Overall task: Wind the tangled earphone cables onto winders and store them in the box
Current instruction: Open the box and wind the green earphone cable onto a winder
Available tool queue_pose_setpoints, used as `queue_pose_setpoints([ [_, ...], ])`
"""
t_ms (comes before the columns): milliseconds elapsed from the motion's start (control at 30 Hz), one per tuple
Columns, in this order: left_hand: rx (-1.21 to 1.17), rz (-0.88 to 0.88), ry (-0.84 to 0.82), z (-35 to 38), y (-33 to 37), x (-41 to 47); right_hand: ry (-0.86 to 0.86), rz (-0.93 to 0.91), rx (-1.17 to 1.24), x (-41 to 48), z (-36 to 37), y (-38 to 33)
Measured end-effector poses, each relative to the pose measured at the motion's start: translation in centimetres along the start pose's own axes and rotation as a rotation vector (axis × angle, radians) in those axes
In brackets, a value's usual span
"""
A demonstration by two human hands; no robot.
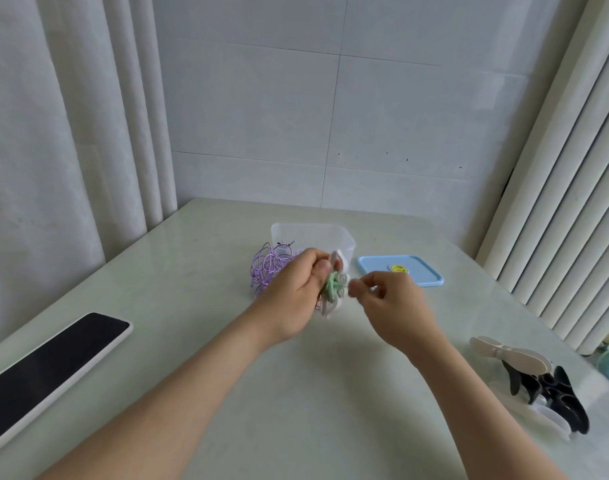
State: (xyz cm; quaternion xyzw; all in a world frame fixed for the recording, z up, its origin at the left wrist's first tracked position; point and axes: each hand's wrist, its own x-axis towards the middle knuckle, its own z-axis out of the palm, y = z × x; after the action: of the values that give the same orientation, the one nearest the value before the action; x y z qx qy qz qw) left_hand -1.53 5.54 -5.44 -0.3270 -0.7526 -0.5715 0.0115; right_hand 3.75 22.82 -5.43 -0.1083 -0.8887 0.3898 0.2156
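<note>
Over pale table (296,393), mid-winding 1 cable: gripping white winder (332,310) in left hand (298,289) just before clear box (344,239), pinching green cable (332,288) with right hand (389,299); next, probably keep tension, tuck its end, then box it.

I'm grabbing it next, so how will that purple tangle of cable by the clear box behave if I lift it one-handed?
The purple cable is thin and lies in loose loops, so it will probably flop and trail. It looks light, so a push would likely slide it on the glossy table. Loops may snag the clear box beside it.
</note>
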Motion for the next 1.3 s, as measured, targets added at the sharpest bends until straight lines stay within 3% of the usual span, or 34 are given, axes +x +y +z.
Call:
queue_pose_setpoints([
  [133,-0.119,-0.123,0.122,0.0,-0.7,0.4,-0.344,0.033,0.155,-1.5,0.3,-1.6],
  [367,-0.138,-0.218,0.311,-0.1,-1.8,1.2,-0.530,-0.074,0.249,-3.0,0.3,-3.6],
  [533,0.144,-0.106,0.286,-0.3,-2.3,1.1,-0.353,-0.143,0.245,-2.7,0.1,-3.3],
  [767,0.455,0.097,0.037,-0.5,-3.4,0.4,0.001,-0.284,0.053,-1.9,0.2,-2.6],
  [967,0.330,0.135,-0.122,0.3,-1.7,-0.1,0.143,-0.161,0.143,-0.8,-0.2,-1.5],
  [1133,0.264,0.119,-0.148,0.9,-1.2,-0.3,0.266,-0.184,-0.008,-0.1,0.1,-0.6],
  [1200,0.244,0.129,-0.126,1.0,-1.0,-0.4,0.245,-0.161,0.013,0.1,0.3,-0.2],
  [1300,0.116,0.085,-0.129,0.8,-0.7,-0.5,0.092,0.005,0.254,0.6,0.2,0.3],
])
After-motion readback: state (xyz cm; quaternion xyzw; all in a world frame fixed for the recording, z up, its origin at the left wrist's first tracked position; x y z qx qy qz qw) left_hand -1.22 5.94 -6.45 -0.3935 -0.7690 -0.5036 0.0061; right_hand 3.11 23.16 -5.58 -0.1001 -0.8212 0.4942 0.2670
